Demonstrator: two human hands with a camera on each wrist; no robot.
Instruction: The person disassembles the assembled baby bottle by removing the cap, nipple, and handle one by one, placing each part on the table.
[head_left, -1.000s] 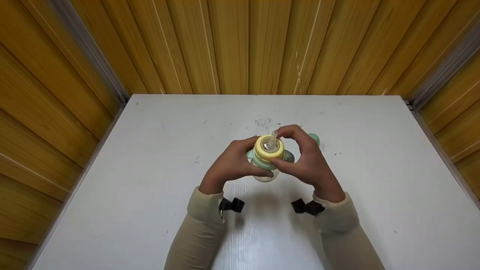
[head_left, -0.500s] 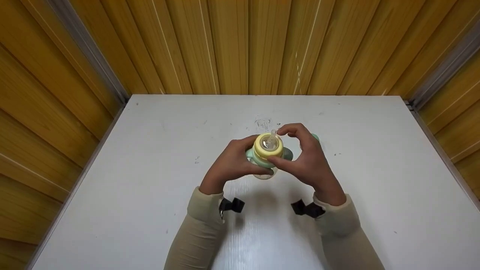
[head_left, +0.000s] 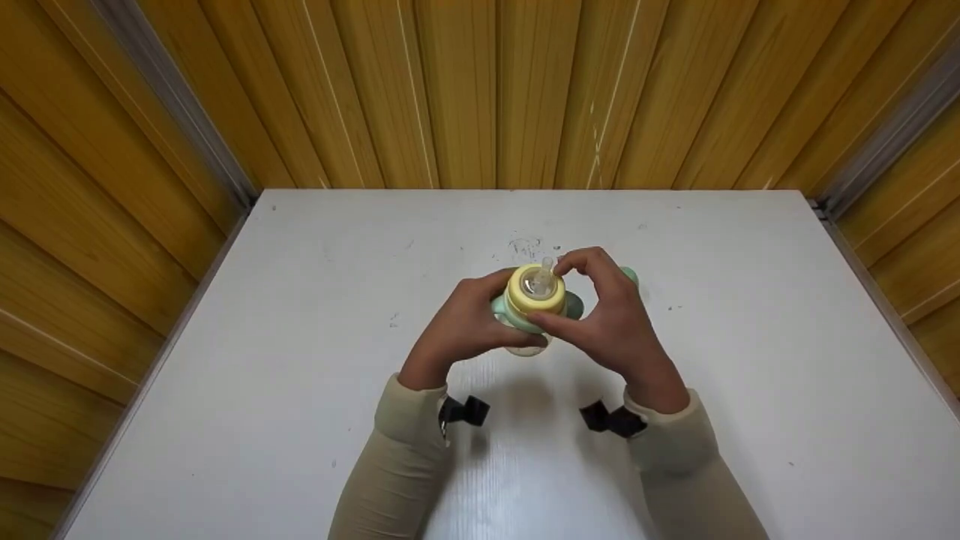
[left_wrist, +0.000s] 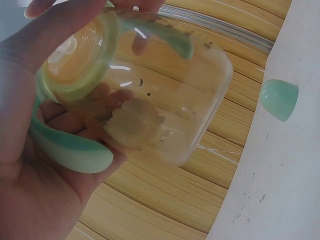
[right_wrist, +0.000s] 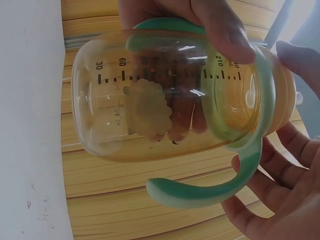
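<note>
A clear baby bottle (right_wrist: 150, 110) with measuring marks is held above the table, its teat (head_left: 546, 274) pointing up. My left hand (head_left: 466, 324) grips it around the body, just below the collar. A green two-handled holder (right_wrist: 205, 194) encircles the bottle's neck. At the yellow screw collar (head_left: 535, 303), my right hand (head_left: 621, 319) has its thumb on the near side and curled fingers on the far side. The right index finger is bent close beside the teat. In the right wrist view, a pale sheep-like print (right_wrist: 147, 110) shows on the bottle.
A green dome-shaped cap (left_wrist: 279, 100) stands on the white table (head_left: 247, 360), partly hidden behind the right hand in the head view. Wood-patterned panels (head_left: 465, 97) rise behind and beside the table.
The bottle has shifted slightly away from the body and to the left. My right thumb has slid a little left along the collar; the left hand still holds the bottle.
</note>
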